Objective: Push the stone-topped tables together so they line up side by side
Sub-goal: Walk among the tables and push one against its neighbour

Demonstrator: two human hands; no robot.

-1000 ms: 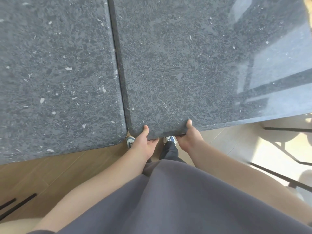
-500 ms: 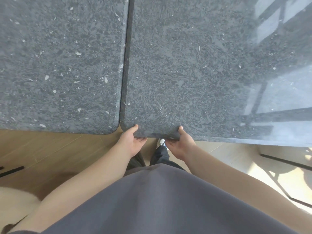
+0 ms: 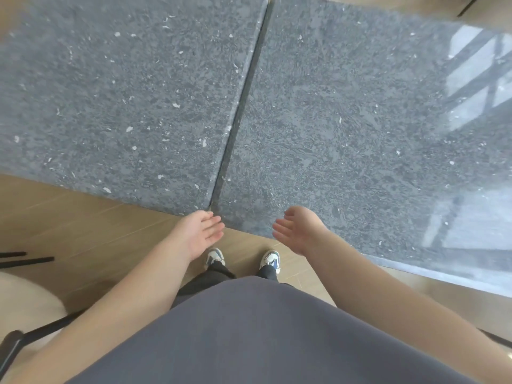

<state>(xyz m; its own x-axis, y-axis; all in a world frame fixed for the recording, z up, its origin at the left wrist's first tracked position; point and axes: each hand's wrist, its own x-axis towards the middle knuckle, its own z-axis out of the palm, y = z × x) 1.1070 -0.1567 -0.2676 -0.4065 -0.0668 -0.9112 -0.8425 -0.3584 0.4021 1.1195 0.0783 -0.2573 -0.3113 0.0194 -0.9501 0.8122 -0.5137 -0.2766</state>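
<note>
Two dark grey speckled stone table tops fill the view. The left table (image 3: 124,106) and the right table (image 3: 360,134) lie side by side with only a thin dark seam (image 3: 241,106) between them. Their near edges run almost in one line at the seam. My left hand (image 3: 199,234) hovers open, palm up, just off the near corner of the left table. My right hand (image 3: 299,231) is open too, palm turned inward, over the near edge of the right table. Neither hand holds anything.
Light wooden floor (image 3: 97,231) lies below the near edges, with my two shoes (image 3: 214,257) on it. Black chair legs (image 3: 25,257) and a pale seat (image 3: 25,306) sit at the lower left. Window glare falls on the right table's far right part.
Both hands have let go of the right table's near edge and opened. The view has tilted, so more of the seam and the tables' far ends show.
</note>
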